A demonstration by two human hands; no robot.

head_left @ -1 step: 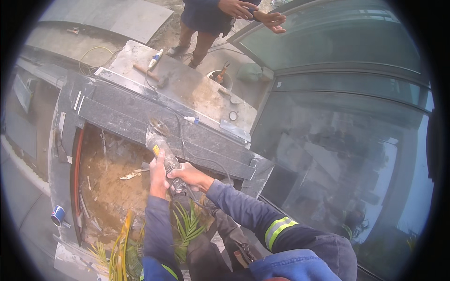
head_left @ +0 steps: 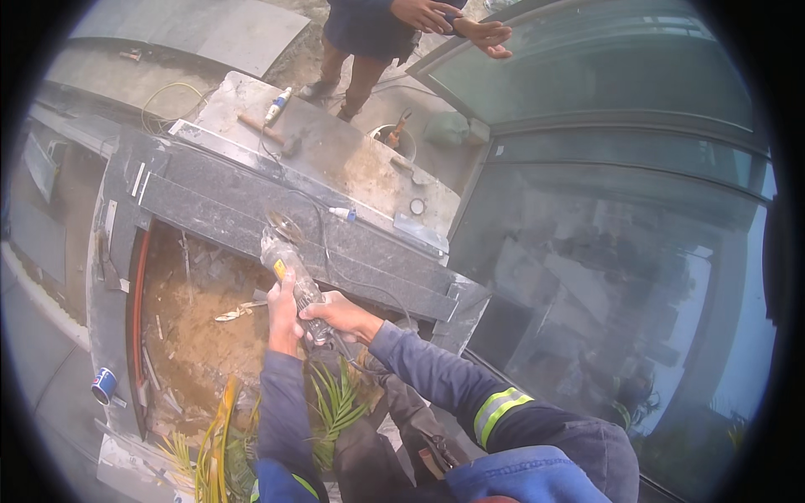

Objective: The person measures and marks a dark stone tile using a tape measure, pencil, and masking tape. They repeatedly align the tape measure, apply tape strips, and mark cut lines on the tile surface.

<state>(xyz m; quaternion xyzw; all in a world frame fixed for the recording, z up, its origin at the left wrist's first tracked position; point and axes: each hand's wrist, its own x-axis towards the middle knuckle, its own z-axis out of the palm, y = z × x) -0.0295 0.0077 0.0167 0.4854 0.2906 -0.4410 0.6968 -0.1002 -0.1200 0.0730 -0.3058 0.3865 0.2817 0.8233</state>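
Building site, apparently outdoors: dusty grey angle grinder (head_left: 305, 289) at centre, wooden-handled hammer (head_left: 262, 128) upper left, rubble-strewn brown soil (head_left: 201, 306) lower left, tall dark-framed glass panels (head_left: 579, 226) right.

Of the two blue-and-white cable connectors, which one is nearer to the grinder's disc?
The connector lower in view, right of the disc; the other connector lies farther off, beside the hammer.

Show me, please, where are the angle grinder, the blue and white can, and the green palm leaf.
Angle grinder (head_left: 305, 291): head view, on the middle of its dusty body.
Blue and white can (head_left: 104, 384): head view, on its side.
Green palm leaf (head_left: 337, 402): head view, among its middle leaflets.
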